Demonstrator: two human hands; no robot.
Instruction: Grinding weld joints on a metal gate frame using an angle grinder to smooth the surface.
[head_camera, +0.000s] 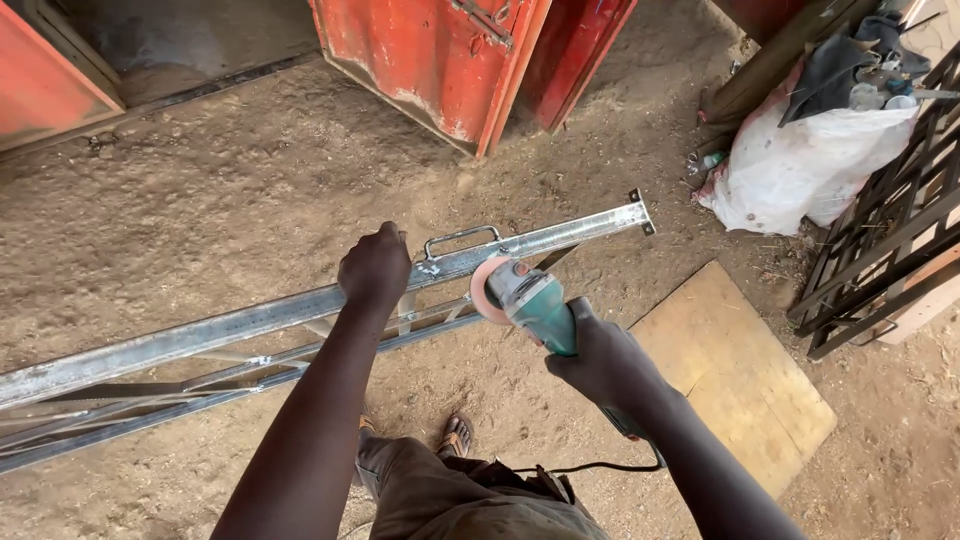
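Note:
A long grey steel frame (200, 335) made of welded bars stands on edge across the dirt floor, with a small welded handle (460, 238) on its top rail. My left hand (375, 268) grips the top rail just left of that handle. My right hand (598, 358) holds a teal angle grinder (532, 300) by its body. Its pinkish disc (487, 290) sits close to the rail just right of the handle; whether it touches the steel I cannot tell.
Red metal doors (440, 60) stand at the back. A white sack (800, 165) with rags on top lies at the right, beside a dark metal grille (890, 250). A plywood board (735, 375) lies on the ground. The grinder's cord (590, 465) trails by my sandalled foot (456, 435).

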